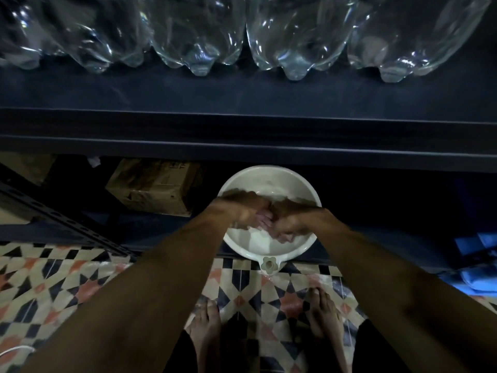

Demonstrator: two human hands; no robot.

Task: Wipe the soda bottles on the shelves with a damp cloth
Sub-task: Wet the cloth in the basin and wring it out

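Now your left hand (242, 211) and right hand (291, 220) meet over the white basin (269, 170), both gripping the cloth (265, 220) between them. The soda bottles (199, 36) sit well apart on the shelf (242, 98).

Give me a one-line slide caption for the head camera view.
Left hand and right hand hold a pink cloth over a white basin below a shelf of clear bottles.

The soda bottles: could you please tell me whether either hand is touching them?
Apart. The head view shows the left hand and right hand down over the white basin, with the dark shelf edge separating them from the soda bottles.
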